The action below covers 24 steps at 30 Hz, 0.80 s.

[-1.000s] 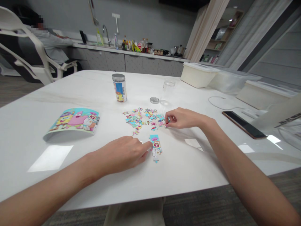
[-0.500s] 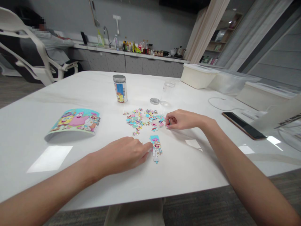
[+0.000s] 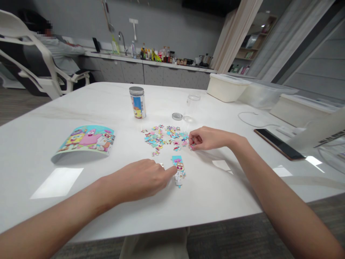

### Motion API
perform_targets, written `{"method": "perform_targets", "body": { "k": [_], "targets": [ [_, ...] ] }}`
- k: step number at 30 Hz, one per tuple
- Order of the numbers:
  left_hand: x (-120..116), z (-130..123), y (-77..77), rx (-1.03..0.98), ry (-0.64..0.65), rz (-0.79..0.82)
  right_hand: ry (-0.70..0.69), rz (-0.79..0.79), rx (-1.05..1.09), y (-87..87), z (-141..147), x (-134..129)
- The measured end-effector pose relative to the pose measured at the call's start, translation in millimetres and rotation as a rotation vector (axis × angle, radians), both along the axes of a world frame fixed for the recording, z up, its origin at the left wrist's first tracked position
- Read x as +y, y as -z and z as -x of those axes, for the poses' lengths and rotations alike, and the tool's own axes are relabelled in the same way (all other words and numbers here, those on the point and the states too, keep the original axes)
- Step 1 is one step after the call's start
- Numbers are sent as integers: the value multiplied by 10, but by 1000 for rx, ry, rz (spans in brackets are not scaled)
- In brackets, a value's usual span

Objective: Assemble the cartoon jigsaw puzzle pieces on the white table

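My left hand (image 3: 147, 180) reaches in from the left, its index finger stretched out onto a strip of joined jigsaw pieces (image 3: 179, 177). The strip shows a cartoon face with glasses. The other fingers of that hand are curled and partly hidden. Behind its knuckles, a small pale piece (image 3: 161, 164) peeks out. At the right edge of the loose jigsaw pieces (image 3: 154, 139), my right hand (image 3: 207, 138) has thumb and fingers pinched on a jigsaw piece (image 3: 191, 147), mostly covered by the fingertips.
A curled picture sheet (image 3: 88, 138) lies left on the white table (image 3: 107, 223). Behind the pieces are a labelled jar (image 3: 138, 104), a metal lid (image 3: 177, 116) and a clear jar (image 3: 192, 108). A phone (image 3: 279, 144) and storage boxes (image 3: 228, 88) are right. A person (image 3: 60, 54) sits far left.
My left index finger has slid slightly right, further onto the joined strip, and the pale piece behind the knuckles shows more. The right hand has shifted only a little.
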<state>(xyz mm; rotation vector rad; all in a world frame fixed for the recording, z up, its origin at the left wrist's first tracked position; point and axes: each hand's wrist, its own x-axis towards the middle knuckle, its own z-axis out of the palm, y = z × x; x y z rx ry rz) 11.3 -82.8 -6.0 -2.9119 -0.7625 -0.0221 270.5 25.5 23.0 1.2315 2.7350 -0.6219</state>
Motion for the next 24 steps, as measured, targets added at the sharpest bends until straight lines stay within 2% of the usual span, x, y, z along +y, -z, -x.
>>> {"method": "perform_targets", "body": {
  "k": [24],
  "targets": [
    [7,0,-21,49,30,-33,-10,63,33,9,-7,4]
  ]
}}
